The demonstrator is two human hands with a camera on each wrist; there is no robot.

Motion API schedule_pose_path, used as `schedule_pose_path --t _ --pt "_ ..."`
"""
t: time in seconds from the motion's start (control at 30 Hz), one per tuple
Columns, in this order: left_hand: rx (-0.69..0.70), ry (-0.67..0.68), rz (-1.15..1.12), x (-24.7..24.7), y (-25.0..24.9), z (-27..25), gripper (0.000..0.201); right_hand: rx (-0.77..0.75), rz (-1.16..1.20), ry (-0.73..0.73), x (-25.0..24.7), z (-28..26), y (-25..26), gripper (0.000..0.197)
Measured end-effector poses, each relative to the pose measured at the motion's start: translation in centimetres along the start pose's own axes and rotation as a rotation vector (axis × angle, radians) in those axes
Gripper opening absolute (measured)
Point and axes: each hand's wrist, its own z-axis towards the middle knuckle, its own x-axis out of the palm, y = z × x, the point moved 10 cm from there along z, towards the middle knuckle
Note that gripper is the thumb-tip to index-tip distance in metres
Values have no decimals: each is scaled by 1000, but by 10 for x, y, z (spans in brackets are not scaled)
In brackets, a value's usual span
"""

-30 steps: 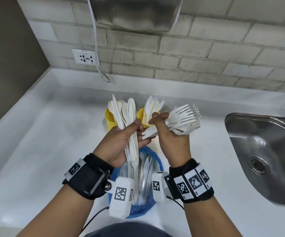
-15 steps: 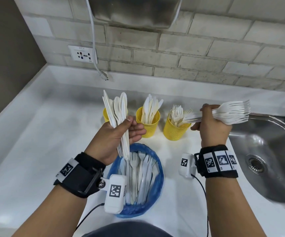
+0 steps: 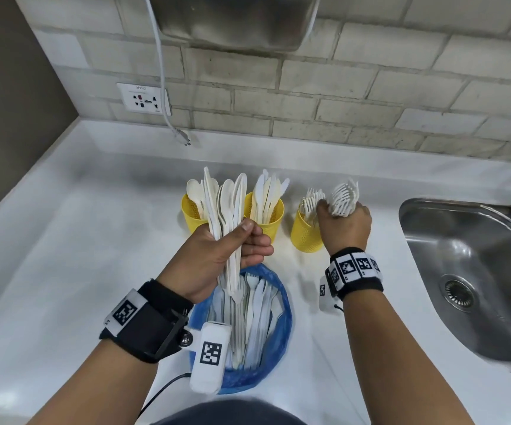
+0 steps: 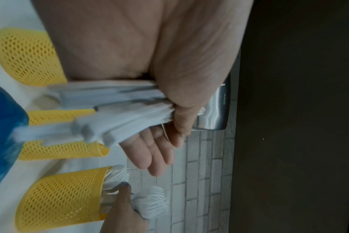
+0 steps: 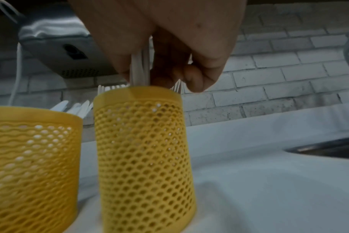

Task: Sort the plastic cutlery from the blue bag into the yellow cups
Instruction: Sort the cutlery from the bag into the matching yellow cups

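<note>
Head view: your left hand (image 3: 217,259) grips a bundle of mixed white cutlery (image 3: 228,210) upright, above the blue bag (image 3: 274,342), which lies on the white tabletop (image 3: 79,271) with more cutlery inside. Behind the bag stand three yellow cups in a row; the left cup (image 3: 191,214) holds spoons, the middle cup (image 3: 268,214) knives. Your right hand (image 3: 344,225) is closed round a bunch of forks (image 3: 344,199), tines up, over the right cup (image 3: 305,236), beside the sink (image 3: 475,271). Left wrist view: thumb and palm clamp the handles, while the fingers (image 4: 149,156) lie nearly straight. Right wrist view: your curled fingers (image 5: 191,78) hold fork handles just above the right cup's rim (image 5: 137,93).
</note>
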Motion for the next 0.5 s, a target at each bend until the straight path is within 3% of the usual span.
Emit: schedule_pose_path --t 0.13,0.33,0.4,0.5 --pt "-1 53 -30 6 -2 -2 28 -100 -100 0 5 -2 1 31" --pt "-10 101 -18 11 -3 -3 28 -259 -26 -118 -7 0 11 61" --pt "-8 106 -18 12 -4 -4 29 -313 -17 -128 -9 0 17 59" --pt "-4 122 -10 14 -5 -5 29 -380 -89 -146 -6 0 23 38"
